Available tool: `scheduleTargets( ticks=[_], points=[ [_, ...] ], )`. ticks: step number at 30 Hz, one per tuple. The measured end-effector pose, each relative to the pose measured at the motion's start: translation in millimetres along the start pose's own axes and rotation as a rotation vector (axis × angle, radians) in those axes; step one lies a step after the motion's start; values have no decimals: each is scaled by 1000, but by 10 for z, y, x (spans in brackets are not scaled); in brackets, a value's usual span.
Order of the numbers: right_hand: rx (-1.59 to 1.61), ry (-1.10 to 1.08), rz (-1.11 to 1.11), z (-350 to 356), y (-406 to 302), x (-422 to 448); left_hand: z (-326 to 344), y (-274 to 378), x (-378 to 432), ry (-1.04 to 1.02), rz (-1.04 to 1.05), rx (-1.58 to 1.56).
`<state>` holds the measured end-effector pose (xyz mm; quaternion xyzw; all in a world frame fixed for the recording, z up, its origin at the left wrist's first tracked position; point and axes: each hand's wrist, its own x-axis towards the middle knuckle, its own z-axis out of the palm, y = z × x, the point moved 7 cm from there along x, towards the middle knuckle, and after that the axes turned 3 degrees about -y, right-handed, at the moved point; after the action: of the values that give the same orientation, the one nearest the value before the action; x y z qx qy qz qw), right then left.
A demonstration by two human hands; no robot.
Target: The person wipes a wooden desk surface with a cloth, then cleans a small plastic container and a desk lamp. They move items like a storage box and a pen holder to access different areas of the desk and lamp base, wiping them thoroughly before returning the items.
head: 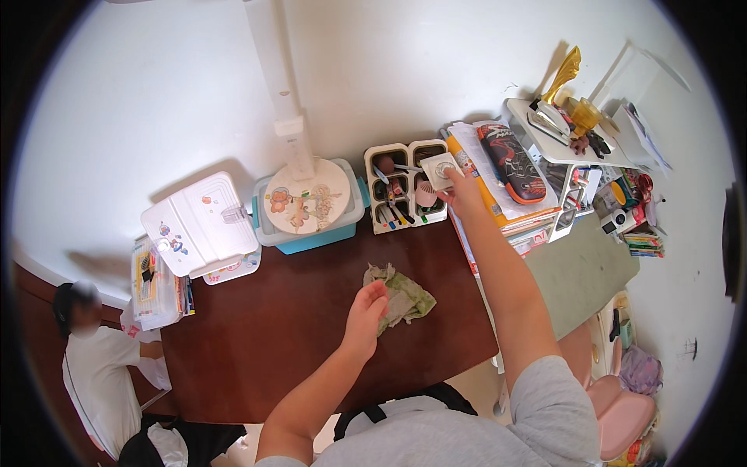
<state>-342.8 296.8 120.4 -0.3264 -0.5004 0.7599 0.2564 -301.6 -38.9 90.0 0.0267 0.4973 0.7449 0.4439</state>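
My right hand (464, 192) grips a small white square object (437, 180) with a round raised pattern on its face. It is held over the right side of a white desk organizer (373, 219) whose compartments hold markers, pens and a pink ribbed item (426, 194). My left hand (366, 315) is over the dark brown table (262, 338), its fingers loosely curved and nothing visible in them. Just beyond and partly behind it lies a crumpled green-and-grey cloth (408, 295); whether the fingers touch it I cannot tell.
A round lamp base (306, 198) rests on a lidded blue bin (321, 236). Left stand a white sticker-covered box (201, 225) and a clear case (154, 280). Stacked papers (467, 146) bear a pencil case (510, 163). A person (105, 362) is at the table's left.
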Motion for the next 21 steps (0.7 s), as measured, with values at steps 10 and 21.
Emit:
scheduleTargets(
  ticks=[10,21],
  points=[
    [-22,43,184,112,37,514,-455,-129,-347,121,26,-148],
    [-15,140,95,155,179,496,-629,-214,-503,170,18,-194]
  ],
)
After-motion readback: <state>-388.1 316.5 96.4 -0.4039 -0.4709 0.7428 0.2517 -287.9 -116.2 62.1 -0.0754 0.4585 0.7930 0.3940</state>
